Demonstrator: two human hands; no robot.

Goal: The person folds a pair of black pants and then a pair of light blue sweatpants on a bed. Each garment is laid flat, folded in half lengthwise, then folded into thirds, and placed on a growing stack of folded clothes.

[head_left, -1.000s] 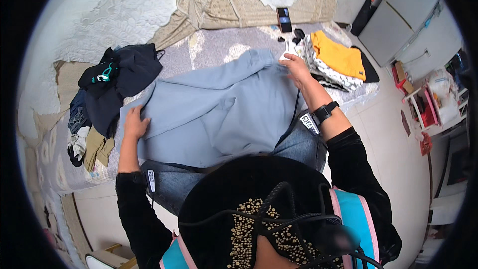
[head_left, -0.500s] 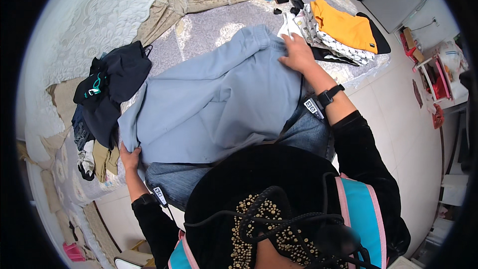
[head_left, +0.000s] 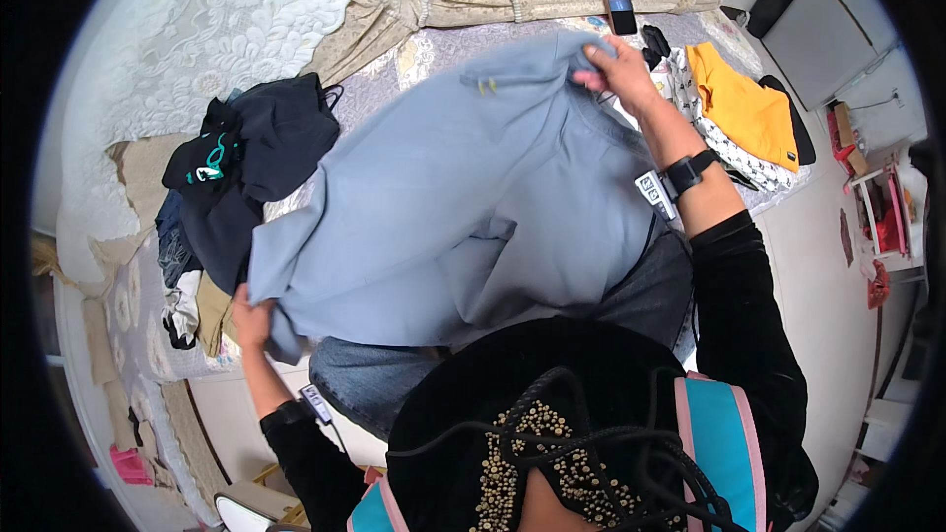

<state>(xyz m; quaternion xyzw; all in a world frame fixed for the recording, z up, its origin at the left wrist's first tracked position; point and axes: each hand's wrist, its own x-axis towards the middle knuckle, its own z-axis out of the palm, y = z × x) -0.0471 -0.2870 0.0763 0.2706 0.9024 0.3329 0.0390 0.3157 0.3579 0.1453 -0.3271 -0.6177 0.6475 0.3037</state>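
Note:
A pair of light grey-blue pants (head_left: 424,207) is stretched across my lap and the edge of the bed, creased through the middle. My right hand (head_left: 623,76) pinches the gathered waistband at the far right, fingers closed on the cloth and slightly blurred. At the near left, my left hand (head_left: 252,323) grips the leg ends, with its fingers partly hidden by the fabric. Small yellowish marks show on the cloth near the waistband. Beneath the pants are my jeans-covered legs (head_left: 365,379).
Dark clothes (head_left: 281,138) lie heaped on the bed at left, with khaki cloth (head_left: 212,310) nearer me. Folded clothes topped by a yellow garment (head_left: 744,103) are at right. A phone (head_left: 619,6) rests at the back. Tiled floor (head_left: 778,256) shows beyond the bed's right side.
My right hand has lifted the waistband and turned it over, moving a little farther away. The pants have shifted and spread. My left hand still holds the leg ends. The whole view has shifted slightly.

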